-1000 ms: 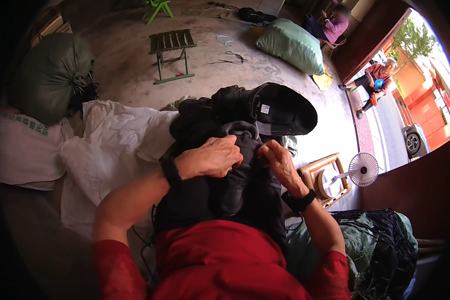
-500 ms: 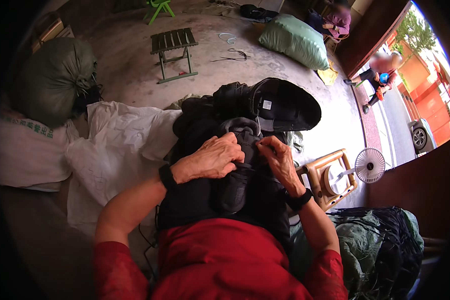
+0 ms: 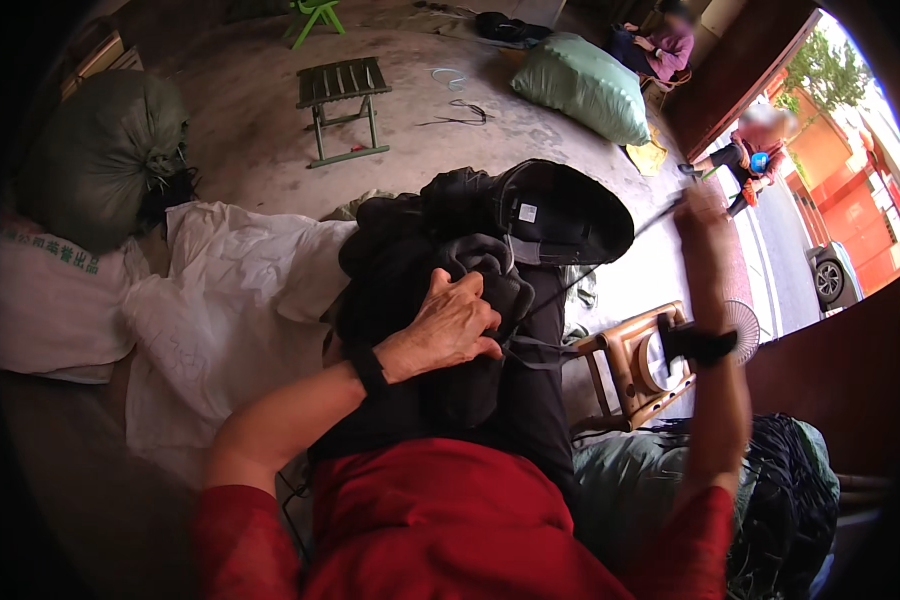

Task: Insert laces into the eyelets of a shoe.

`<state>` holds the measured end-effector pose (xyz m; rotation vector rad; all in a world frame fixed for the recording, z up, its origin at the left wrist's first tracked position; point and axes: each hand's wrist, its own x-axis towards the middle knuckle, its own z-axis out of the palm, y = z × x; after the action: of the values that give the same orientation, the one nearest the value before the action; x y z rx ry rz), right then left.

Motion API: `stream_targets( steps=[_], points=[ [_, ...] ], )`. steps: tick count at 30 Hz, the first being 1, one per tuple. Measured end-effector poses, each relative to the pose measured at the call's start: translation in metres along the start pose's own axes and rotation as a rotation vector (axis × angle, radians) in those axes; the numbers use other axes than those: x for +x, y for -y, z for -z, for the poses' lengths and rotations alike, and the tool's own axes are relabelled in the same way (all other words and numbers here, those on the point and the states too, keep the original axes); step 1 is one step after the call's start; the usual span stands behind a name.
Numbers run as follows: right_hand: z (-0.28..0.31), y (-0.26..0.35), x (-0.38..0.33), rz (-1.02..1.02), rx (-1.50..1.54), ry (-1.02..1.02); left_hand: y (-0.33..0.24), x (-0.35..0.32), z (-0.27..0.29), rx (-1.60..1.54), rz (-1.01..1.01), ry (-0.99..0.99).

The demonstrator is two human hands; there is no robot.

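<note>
The black shoe [image 3: 473, 388] lies on the person's lap [image 3: 530, 420], its toe toward the lap's near edge and its collar toward the far edge. In the head view, the left hand [image 3: 446, 325] rests on top of the shoe, its fingers bent and somewhat spread; whether they grip anything cannot be told. The right hand [image 3: 702, 212] is held well out to the right, blurred, apparently clenched on a dark lace [image 3: 654, 219] that stretches back toward the shoe. A greyish strip [image 3: 542, 349] runs from the shoe's right side across the lap. A black hollow item [image 3: 575, 222] with a small white label sits at the lap's far edge, just beyond the shoe. To the left lies a white sheet [image 3: 230, 290], near a dark green sack [image 3: 110, 150]. A folding stool [image 3: 342, 83] stands on the floor farther out, well apart from a pale green sack [image 3: 582, 92]. Right of the lap are a brown stool [image 3: 622, 385] and a white fan [image 3: 743, 325], partly behind the right forearm.
</note>
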<state>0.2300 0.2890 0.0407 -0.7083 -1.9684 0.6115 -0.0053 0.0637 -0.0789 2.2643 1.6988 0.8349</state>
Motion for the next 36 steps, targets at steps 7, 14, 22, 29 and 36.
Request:
stream_targets(
  steps=[7, 14, 22, 29, 36],
  points=[
    [0.609, -0.022, 0.060, 0.249, -1.275, -0.241, 0.000, 0.026, -0.010, -0.037, -0.086, 0.065],
    [0.358, -0.110, -0.051, 0.022, 0.373, -0.504, 0.009, 0.014, 0.034, -0.026, -0.006, 0.356],
    [0.069, -0.098, -0.150, -0.686, 0.543, -0.205, 0.008, 0.007, 0.038, 0.508, -0.133, 0.058],
    [-0.062, -0.004, -0.162, -0.721, 0.635, 0.184, 0.025, 0.024, 0.028, 0.491, -0.198, 0.216],
    [-0.090, 0.020, -0.167, -0.694, 0.648, 0.309, 0.029, 0.032, 0.040, 0.106, -0.005, 0.362]
  ],
)
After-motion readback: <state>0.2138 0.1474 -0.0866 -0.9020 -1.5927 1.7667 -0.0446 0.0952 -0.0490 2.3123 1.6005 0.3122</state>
